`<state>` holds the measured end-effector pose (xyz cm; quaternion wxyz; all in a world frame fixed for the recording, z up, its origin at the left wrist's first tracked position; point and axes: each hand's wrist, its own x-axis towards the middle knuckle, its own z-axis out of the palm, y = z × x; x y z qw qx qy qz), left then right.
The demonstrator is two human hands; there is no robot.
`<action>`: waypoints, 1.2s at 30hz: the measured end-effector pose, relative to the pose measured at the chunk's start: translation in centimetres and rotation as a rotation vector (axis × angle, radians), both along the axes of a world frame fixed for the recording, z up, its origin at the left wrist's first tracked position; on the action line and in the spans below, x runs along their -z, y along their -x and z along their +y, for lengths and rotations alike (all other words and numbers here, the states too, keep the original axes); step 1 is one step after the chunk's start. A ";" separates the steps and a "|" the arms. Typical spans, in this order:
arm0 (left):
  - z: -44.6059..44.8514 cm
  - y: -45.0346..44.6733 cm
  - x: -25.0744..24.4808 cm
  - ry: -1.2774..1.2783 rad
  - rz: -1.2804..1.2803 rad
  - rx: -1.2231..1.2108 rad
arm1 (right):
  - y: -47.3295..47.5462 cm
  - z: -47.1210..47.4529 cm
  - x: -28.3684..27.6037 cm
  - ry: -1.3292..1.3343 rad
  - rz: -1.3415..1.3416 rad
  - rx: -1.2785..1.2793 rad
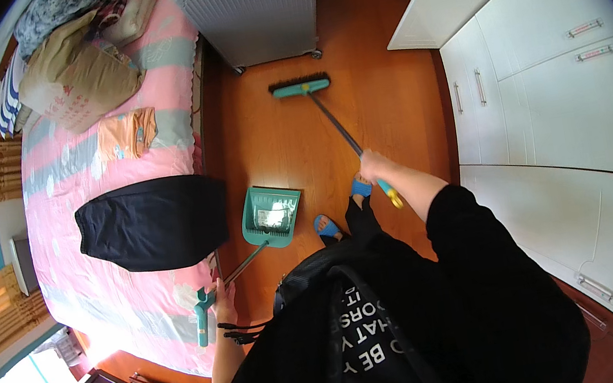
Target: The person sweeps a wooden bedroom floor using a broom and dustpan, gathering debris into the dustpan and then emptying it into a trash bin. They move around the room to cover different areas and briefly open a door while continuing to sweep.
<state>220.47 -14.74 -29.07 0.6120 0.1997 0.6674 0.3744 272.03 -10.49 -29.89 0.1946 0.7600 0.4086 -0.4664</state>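
My right hand (377,165) grips the dark pole of a push broom near its green and yellow handle end. The broom's green head with dark bristles (300,85) rests on the wooden floor (299,139), a little in front of a grey suitcase. In my left hand (224,300) is the shaft of a long-handled green dustpan, just below its green top grip (201,320). The dustpan's pan (272,214) sits on the floor between the bed and my feet, its open edge facing forward. A bright reflection inside the pan hides its contents.
To the left stands a bed with a pink and grey sheet (172,131), bearing black trousers (154,225), a folded orange garment (128,135) and a tan sack (78,77). The upright wheeled suitcase (262,16) is ahead. White cabinets (561,106) line the right, one door swung outward.
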 end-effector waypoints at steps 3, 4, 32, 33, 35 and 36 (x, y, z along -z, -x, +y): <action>-1.0 -1.3 0.1 0.009 0.004 -0.033 | 0.5 -7.8 -1.5 -0.056 0.006 0.042; -0.9 -1.7 0.4 0.012 0.002 -0.046 | -0.5 -11.2 -0.7 -0.049 0.036 0.002; -7.4 4.4 0.0 0.064 0.047 -0.253 | 8.4 6.2 -1.6 -0.158 0.081 -0.098; -7.5 4.3 -0.4 0.059 0.054 -0.249 | 8.2 5.4 -1.3 -0.184 0.042 -0.143; -7.8 4.4 -0.5 0.061 0.054 -0.251 | 6.7 2.4 -0.4 -0.232 -0.044 -0.232; -7.8 4.5 -0.4 0.062 0.051 -0.251 | 5.5 0.6 -0.3 -0.219 -0.042 -0.234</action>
